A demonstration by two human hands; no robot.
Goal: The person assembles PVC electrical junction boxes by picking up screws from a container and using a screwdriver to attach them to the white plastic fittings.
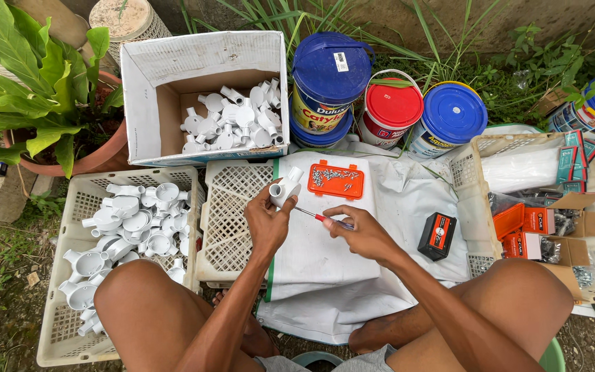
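My left hand (pixel 268 224) is near the middle of the frame. Its fingers are closed around a white fitting (pixel 284 188), holding it up over the white cloth (pixel 325 255). My right hand (pixel 361 234) is just to the right. Its fingers are closed around a screwdriver (pixel 318 218), and the tip points at the fitting.

I think the tip can slip off. It is thin and the fitting is round and smooth, so a hard push may poke my left hand.

I cannot see a screw at the tip; it is too small to tell. If one drops, it may roll off the cloth into the holes of the crate (pixel 228 220) beside it, or down into the dirt.

The orange tray (pixel 335 180) of screws lies open just above my hands. A bump from my wrist may tip it and spill them.

The fitting may also fall if my grip gets loose while I push.
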